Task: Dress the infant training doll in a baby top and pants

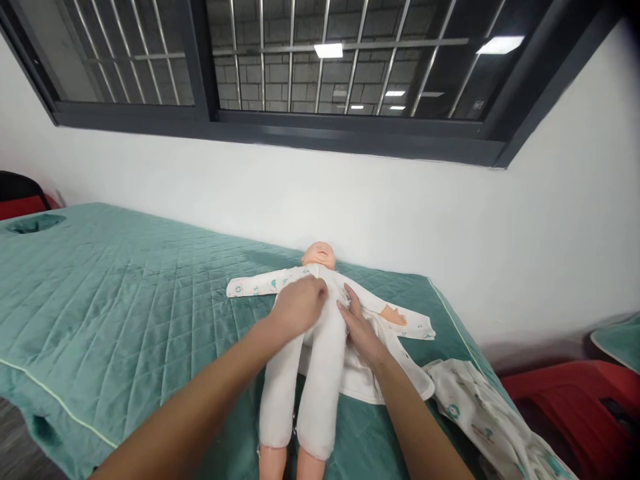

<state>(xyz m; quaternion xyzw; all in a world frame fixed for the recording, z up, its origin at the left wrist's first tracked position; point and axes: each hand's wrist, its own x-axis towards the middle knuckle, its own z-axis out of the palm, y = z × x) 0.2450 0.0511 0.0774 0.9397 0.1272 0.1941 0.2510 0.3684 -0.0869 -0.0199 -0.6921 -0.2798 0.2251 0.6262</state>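
Observation:
A baby doll (pixel 319 255) lies on its back, head toward the wall. It wears a long-sleeved printed shirt (pixel 255 285), whose front panel is spread to the right, white inside up. White baby trousers (pixel 325 380) cover its legs and reach up over its body; the lower legs stick out of the cuffs. My left hand (pixel 303 303) is closed at the upper part of the trousers, on the doll's chest, fingertips partly hidden. Opposite it, my right hand (pixel 360 327) pinches gathered white cloth at the trousers' upper edge between thumb and fingers. One doll hand (pixel 393 315) shows against the right sleeve.
A green quilted cover (pixel 150 320) spreads over the bed, which has a hole (pixel 35 223) at far left. Printed cloth (pixel 480 407) lies crumpled at the right edge. Beside the bed stands a red chair (pixel 565 413). A white wall (pixel 225 187) and barred window rise behind.

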